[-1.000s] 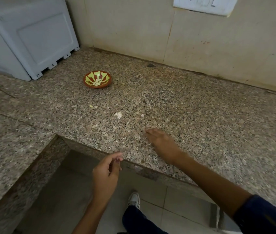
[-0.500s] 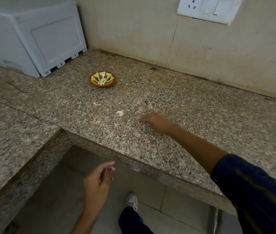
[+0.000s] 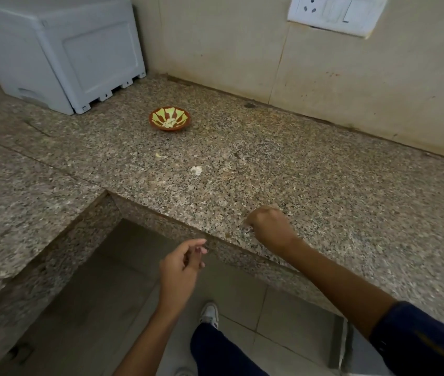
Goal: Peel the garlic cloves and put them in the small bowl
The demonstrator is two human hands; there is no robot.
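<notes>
Presently: right hand [image 3: 269, 226] drawn back to the near edge of the granite surface [image 3: 324, 191], fingers now curled.

Compared with half a second ago, the right hand has withdrawn from mid-surface toward the front edge, and its fingers, then extended flat, are bent into a loose fist; whether they pinch anything cannot be told. The left hand [image 3: 180, 270] remains off the surface, over the floor, fingers relaxed and holding nothing visible. The small bowl [image 3: 169, 118] stands unmoved on the surface toward the wall, near the white appliance [image 3: 60, 50], with pale peeled cloves [image 3: 168, 122] inside. Two pale garlic scraps [image 3: 196, 170] lie on the surface between bowl and hands, apart from both.
</notes>
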